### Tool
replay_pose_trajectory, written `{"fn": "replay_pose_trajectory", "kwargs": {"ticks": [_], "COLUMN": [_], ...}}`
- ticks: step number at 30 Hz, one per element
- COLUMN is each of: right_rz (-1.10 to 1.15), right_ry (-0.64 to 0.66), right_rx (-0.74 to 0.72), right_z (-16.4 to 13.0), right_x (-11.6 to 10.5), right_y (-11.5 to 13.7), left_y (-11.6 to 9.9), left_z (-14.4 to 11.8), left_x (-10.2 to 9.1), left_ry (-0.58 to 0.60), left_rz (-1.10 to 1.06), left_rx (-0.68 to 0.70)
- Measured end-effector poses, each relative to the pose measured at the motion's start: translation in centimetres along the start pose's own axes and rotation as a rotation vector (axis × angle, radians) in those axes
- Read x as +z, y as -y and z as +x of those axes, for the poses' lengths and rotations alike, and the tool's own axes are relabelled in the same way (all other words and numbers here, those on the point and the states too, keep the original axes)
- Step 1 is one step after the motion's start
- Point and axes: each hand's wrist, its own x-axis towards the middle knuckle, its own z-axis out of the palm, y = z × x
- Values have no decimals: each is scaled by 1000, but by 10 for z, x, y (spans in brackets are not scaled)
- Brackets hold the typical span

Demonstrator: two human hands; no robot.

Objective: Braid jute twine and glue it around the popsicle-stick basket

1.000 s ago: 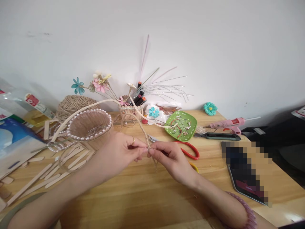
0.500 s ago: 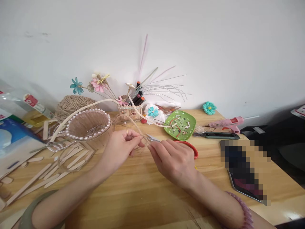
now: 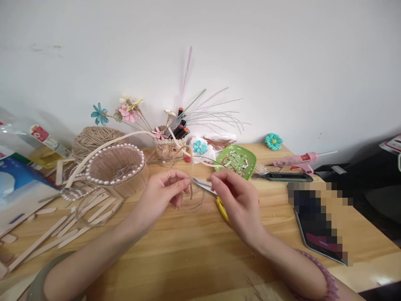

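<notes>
Think of a clock lying flat, with the brown string [image 3: 192,169] at its middle and twelve pointing to the wall. Nearest, a bumpy purple band [image 3: 318,271] is going around the right arm. The left hand [image 3: 164,188] is pinching the string between its thumb and first finger, and its other fingers are curling in loosely. The string is hanging in front of those fingertips, over the wooden table [image 3: 163,263]. The right hand [image 3: 242,205] is staying a little apart at about four o'clock. Its thumb and first finger are coming close together, but I cannot tell if they are holding a thin strand. Scissors [image 3: 208,187] are lying by the right hand, with their silver blades pointing toward the string.

A phone [image 3: 319,244], partly blurred out, is lying toward four o'clock. Flat wooden sticks [image 3: 72,225] are lying between eight and nine. A wooden cup [image 3: 133,184] with pearls around its top is standing between nine and ten. A green dish [image 3: 251,167] is holding beads at two.

Farther off, a small pot [image 3: 169,150] is holding pens at eleven, and a big ball of twine [image 3: 97,142] is sitting at ten.
</notes>
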Motion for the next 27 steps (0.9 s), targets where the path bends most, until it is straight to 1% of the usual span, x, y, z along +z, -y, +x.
{"fn": "replay_pose_trajectory", "kwargs": {"ticks": [1, 2, 3, 4, 5, 9, 11, 13, 14, 18, 20, 25, 27], "right_rz": [180, 339, 471, 567, 628, 732, 746, 706, 661, 385, 307, 326, 320], "right_ry": [32, 98, 179, 253, 299, 357, 446, 520, 531, 465, 429, 317, 278], "right_rx": [164, 298, 395, 457, 497, 568, 576, 537, 502, 328, 282, 347, 332], "right_z": [2, 5, 6, 8, 9, 9, 9, 9, 9, 12, 13, 12, 11], "right_x": [0, 1, 2, 3, 4, 3, 2, 2, 2, 1, 1, 3, 4], "right_y": [0, 0, 0, -1, -2, -4, -5, -5, -6, -8, -9, -12, -14], "left_y": [0, 0, 0, 0, 0, -1, -1, -2, -3, -4, -3, 0, 4], "left_z": [0, 1, 1, 1, 2, 3, 2, 1, 1, 2, 2, 1, 1], "left_x": [0, 0, 0, 0, 0, 2, 3, 4, 4, 3, 3, 6, 7], "left_ry": [3, 5, 8, 11, 11, -6, -13, -2, 2, -6, -1, 66, 91], "left_rz": [34, 68, 101, 133, 162, 243, 267, 290, 299, 294, 277, 178, 106], "left_rx": [5, 12, 22, 29, 30, 2, 2, 3, 2, -36, -58, -72, -78]}}
